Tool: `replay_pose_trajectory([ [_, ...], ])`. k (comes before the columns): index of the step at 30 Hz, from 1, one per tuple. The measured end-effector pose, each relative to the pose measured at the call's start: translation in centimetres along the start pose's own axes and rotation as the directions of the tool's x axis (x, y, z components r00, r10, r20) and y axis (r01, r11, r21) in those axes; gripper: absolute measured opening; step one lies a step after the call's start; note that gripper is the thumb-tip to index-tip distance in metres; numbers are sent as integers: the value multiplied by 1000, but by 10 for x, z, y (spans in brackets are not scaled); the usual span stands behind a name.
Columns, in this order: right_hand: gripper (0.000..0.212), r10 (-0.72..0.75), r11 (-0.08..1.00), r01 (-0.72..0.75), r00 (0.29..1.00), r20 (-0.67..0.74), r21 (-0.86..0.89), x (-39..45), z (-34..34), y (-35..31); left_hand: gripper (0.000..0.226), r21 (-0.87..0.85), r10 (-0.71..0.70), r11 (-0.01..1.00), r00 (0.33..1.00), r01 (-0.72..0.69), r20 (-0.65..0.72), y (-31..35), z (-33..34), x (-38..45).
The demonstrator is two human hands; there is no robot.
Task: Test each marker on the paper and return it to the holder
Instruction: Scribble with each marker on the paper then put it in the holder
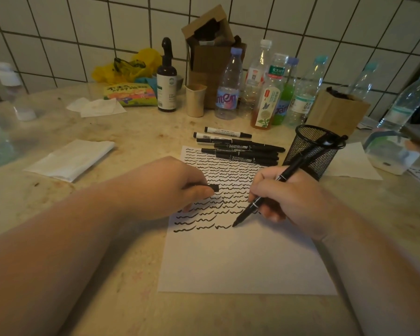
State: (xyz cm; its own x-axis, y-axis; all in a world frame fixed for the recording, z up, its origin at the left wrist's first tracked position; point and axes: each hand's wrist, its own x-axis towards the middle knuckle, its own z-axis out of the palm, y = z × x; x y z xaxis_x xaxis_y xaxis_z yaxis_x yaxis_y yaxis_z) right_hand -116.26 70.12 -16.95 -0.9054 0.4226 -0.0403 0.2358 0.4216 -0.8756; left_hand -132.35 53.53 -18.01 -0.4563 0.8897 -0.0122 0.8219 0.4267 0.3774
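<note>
Worktop [136,132] carries paper [240,260] w/ wavy black lines. Mesh holder [308,151] stands just right of it; spare markers [238,149] lie at its top. Right hand [291,197] fingers pinch marker [264,195], tip on paper. Left hand [170,187] fingers curl round cap [215,188].

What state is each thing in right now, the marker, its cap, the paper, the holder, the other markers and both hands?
marker: uncapped, tip on paper
cap: off, in left hand
paper: flat, upper part filled with squiggles
holder: upright, one marker inside
other markers: capped, lying beside holder
left hand: pinching cap
right hand: gripping marker
</note>
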Motion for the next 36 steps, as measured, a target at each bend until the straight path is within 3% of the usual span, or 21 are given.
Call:
replay_pose_trajectory([
  [15, 30, 4, 998, -7, 999, -41, -59, 1, -4, 1, 24, -21, 7, 1000, 1000, -7, -14, -2, 0, -1],
  [20, 28, -47, 994, 35, 991, -121, -102, 3, -9, 3, 30, -19, 16, 1000, 1000, -17, -27, -1, -1, -3],
  [24, 27, -100, 991, 117, 972, -212, 70, 4, -10, 3, 29, -41, 20, 999, 999, -21, -33, -1, -1, -3],
  [31, 29, -171, 908, 206, 977, -124, 366, 4, -4, 3, 15, -100, 30, 994, 998, -35, -50, -1, -2, -3],
  [36, 26, -182, 899, 204, 979, -93, 386, 6, -6, 7, 20, -136, 22, 990, 998, -31, -65, 0, -1, -3],
])
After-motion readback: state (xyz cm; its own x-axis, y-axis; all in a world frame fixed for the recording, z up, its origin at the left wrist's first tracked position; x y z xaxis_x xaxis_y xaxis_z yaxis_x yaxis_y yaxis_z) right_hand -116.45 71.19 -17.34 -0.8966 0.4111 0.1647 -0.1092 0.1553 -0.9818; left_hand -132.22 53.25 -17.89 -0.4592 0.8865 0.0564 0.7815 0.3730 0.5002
